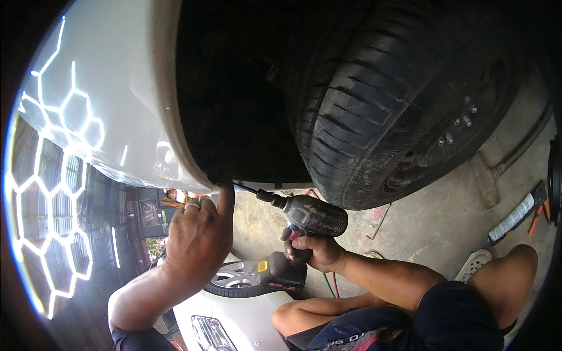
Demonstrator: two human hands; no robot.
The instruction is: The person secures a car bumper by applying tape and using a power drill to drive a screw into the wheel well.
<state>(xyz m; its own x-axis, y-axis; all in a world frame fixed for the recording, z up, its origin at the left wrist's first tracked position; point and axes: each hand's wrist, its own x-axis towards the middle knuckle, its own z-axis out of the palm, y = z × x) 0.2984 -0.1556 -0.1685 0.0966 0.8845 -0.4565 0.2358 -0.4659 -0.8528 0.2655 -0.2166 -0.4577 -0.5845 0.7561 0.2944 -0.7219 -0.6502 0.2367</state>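
Observation:
My left hand (199, 228) is at the lower lip of the white bumper (149, 140), index finger raised to the edge, other fingers curled; whatever its fingertips hold is hidden. My right hand (313, 251) grips the handle of a black impact driver (316, 216), battery at its base. The driver's long bit points left and reaches the bumper edge beside my left index finger. Behind that edge is the dark wheel arch (234, 117), with a black tyre (380, 105) to the right.
On the concrete floor (404, 228) at right lie a hammer (486, 175), a hex key (379, 222), orange-handled pliers (538, 216) and a long tool (512, 216). Below are a white panel (240, 313), an alloy wheel (231, 275) and hoses (331, 281). My bent legs are at lower right.

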